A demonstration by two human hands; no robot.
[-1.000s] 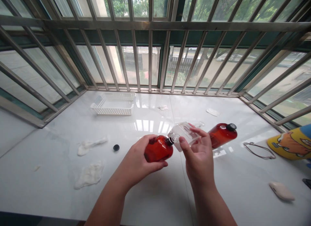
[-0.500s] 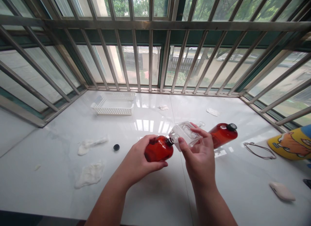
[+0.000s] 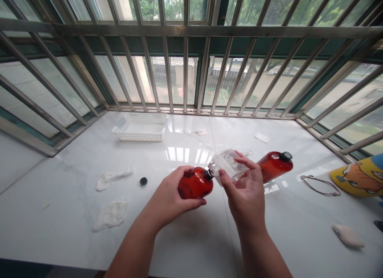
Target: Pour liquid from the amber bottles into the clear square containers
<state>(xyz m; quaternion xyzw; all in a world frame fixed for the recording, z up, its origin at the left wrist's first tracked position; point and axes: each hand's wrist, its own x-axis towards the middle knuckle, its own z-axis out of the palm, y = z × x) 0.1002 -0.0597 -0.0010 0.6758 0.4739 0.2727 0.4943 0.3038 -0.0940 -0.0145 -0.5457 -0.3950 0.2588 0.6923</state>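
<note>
The left grip (image 3: 167, 192) wrapped firmly around an amber plastic bottle (image 3: 195, 183), its uncapped neck just beside a clear plastic blister tray (image 3: 228, 165) pinched in the right grip (image 3: 245, 194), over the middle of the desk (image 3: 191, 242).

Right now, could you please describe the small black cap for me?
Start at the white counter. Left of the amber bottle in the left hand lies a small round black cap, the only dark thing beside the white scraps.
</note>
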